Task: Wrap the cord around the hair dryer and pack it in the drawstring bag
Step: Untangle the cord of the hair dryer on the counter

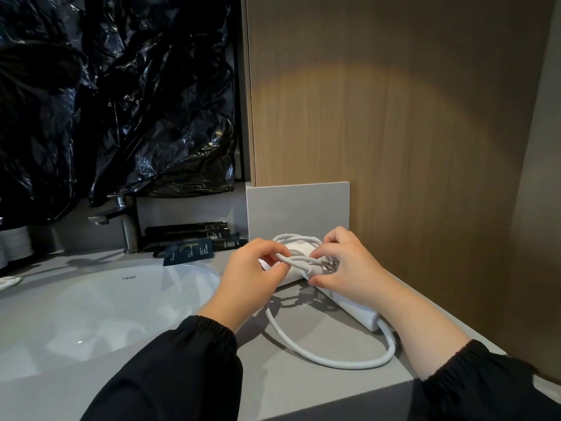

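We are wrapping the cord [334,361] around the white hair dryer [299,250]. The hair dryer is lying on the gray counter [303,390], close to the corner by the wooden wall [394,117] and just to the right of the sink [106,314].

A few loops are already going around its fat part. A long, big loop is lying loose on the counter, coming out of the handle end near us. So we think the wrapping is about half done.

Our left hand [252,275] is pinching the cord with its fingers [277,258]. Our right hand [349,265] is curling its fingers [321,253] around the hair dryer and is pressing the loops down.

We are not seeing any drawstring bag here. The packing is not started yet.

Behind the sink are a faucet [124,220], some dark little packets [188,253] and a black plastic sheet [121,101].
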Motion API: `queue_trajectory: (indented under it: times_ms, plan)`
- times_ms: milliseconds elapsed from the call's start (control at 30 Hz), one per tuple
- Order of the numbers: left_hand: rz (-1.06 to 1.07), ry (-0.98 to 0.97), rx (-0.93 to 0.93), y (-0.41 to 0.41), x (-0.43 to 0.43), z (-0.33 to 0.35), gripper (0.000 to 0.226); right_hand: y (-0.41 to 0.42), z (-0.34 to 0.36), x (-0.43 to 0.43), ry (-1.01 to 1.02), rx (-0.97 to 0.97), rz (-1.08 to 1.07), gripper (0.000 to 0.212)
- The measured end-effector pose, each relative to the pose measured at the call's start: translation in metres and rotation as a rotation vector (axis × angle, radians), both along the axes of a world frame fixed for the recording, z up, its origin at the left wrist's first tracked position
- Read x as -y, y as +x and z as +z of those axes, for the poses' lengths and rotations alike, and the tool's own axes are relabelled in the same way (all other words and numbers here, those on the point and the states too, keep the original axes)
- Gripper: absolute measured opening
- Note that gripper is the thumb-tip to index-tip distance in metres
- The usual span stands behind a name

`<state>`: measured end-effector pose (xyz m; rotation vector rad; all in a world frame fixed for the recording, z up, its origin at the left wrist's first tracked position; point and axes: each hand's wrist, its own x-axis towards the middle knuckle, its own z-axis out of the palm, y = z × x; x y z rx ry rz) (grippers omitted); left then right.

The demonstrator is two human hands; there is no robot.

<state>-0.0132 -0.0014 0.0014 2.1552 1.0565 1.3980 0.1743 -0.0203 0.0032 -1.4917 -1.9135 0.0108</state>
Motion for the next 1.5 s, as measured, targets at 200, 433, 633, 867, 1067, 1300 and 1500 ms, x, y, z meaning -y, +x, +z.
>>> queue_trajectory:
  times_ms: [200, 433, 633, 867, 1067, 1300, 1500]
  plan:
    - [0.033, -0.004, 0.020, -0.001, 0.002, 0.002, 0.019, -0.002, -0.001, 0.003, 0.013, -0.095, 0.058, 0.022]
    - [0.077, 0.084, -0.058, -0.003, 0.008, 0.003, 0.021, -0.002, -0.002, 0.008, 0.074, -0.110, 0.066, 0.004]
    - [0.140, 0.131, -0.124, -0.003, 0.009, 0.001, 0.028, -0.002, -0.003, 0.014, 0.061, -0.156, 0.060, 0.026]
    - [0.140, 0.149, -0.147, 0.000, 0.010, -0.002, 0.025, -0.007, -0.001, 0.014, 0.003, -0.051, 0.084, 0.013]
    - [0.076, 0.083, -0.097, -0.002, 0.007, -0.003, 0.057, -0.003, -0.005, 0.014, 0.241, -0.196, 0.093, 0.019]
    - [0.200, 0.089, -0.313, -0.001, 0.006, -0.007, 0.023, 0.014, 0.013, 0.020, 0.199, -1.080, 0.131, 0.021]
    - [0.145, 0.166, -0.180, 0.002, -0.003, 0.002, 0.060, 0.022, 0.012, 0.029, -0.212, -1.268, 0.675, 0.019]
